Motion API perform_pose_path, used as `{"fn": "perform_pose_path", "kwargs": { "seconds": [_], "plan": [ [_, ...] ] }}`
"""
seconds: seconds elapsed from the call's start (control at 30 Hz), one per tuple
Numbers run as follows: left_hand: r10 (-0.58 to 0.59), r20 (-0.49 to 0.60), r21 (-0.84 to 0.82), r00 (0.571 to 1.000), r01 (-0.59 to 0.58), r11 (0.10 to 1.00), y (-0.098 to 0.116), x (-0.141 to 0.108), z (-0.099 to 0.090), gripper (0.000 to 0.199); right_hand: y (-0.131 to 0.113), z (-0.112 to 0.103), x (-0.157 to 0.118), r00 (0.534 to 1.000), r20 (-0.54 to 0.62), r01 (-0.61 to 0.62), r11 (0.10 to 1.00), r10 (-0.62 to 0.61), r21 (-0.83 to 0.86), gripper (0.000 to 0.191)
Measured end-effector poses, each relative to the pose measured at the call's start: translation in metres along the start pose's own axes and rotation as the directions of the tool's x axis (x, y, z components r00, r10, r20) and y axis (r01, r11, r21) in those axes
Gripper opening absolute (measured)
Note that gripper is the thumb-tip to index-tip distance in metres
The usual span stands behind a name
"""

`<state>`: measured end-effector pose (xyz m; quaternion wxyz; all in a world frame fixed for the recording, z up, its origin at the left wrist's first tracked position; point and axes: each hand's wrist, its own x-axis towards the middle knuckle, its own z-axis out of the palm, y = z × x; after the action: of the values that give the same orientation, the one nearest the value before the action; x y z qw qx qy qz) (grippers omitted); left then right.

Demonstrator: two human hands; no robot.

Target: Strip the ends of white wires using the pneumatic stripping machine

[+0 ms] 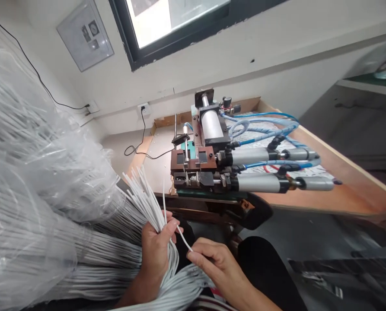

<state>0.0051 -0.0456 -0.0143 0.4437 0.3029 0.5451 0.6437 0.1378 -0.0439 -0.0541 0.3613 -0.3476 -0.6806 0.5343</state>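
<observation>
Plenty out of sight here

The plastic-wrapped wire bundle (33,181) runs off the left edge; the wall notice (85,34) is too small to read; the far-right shelf (374,80) is a blur.

Big bundle of thin white wires (137,203), ends fanned out

They're skinny, all-white and cut to about the same length. The loose tips splay upward and to the right, while the rest runs back left under a crinkly clear plastic bag (33,172). One single wire (183,236) is pulled away from the bunch, slanting down to the right on its own.
</observation>
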Motion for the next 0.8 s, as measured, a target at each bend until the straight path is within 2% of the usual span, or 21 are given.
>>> {"fn": "perform_pose_path", "kwargs": {
  "seconds": [0.1,0.2,0.3,0.37,0.43,0.53,0.63,0.8],
  "plan": [
    [0.054,-0.121,-0.024,0.991,-0.058,0.998,0.003,0.011,-0.004,0.015,0.003,-0.002,0.003,1.0,0.018,-0.013,1.0,0.013,0.016,0.033],
    [0.131,-0.226,-0.025,0.965,-0.14,0.99,0.005,0.023,-0.006,0.013,0.005,-0.008,0.014,0.993,-0.068,-0.091,0.988,0.1,0.128,0.037],
    [0.065,-0.189,-0.036,0.98,-0.073,0.997,0.006,0.03,-0.003,0.016,-0.001,-0.013,0.034,0.955,-0.149,-0.183,0.905,0.256,0.385,0.037],
    [-0.02,-0.144,-0.026,0.989,0.017,1.0,0.007,0.031,0.002,0.022,-0.008,-0.015,0.051,0.935,-0.173,-0.176,0.828,0.31,0.533,0.036],
    [-0.069,-0.145,0.006,0.987,0.07,0.998,0.008,0.031,0.008,0.027,-0.014,-0.016,0.066,0.922,-0.202,-0.132,0.759,0.329,0.637,0.034],
    [-0.072,-0.195,0.034,0.978,0.08,0.996,0.01,0.034,0.015,0.031,-0.017,-0.017,0.084,0.903,-0.214,-0.089,0.649,0.372,0.755,0.031],
    [-0.085,-0.219,0.01,0.972,0.089,0.996,0.01,0.04,0.017,0.032,-0.016,-0.018,0.095,0.894,-0.166,-0.095,0.537,0.417,0.838,0.03],
    [-0.116,-0.233,-0.04,0.966,0.11,0.993,0.007,0.046,0.019,0.033,-0.016,-0.02,0.103,0.89,-0.083,-0.133,0.43,0.448,0.893,0.029]
  ]
}}
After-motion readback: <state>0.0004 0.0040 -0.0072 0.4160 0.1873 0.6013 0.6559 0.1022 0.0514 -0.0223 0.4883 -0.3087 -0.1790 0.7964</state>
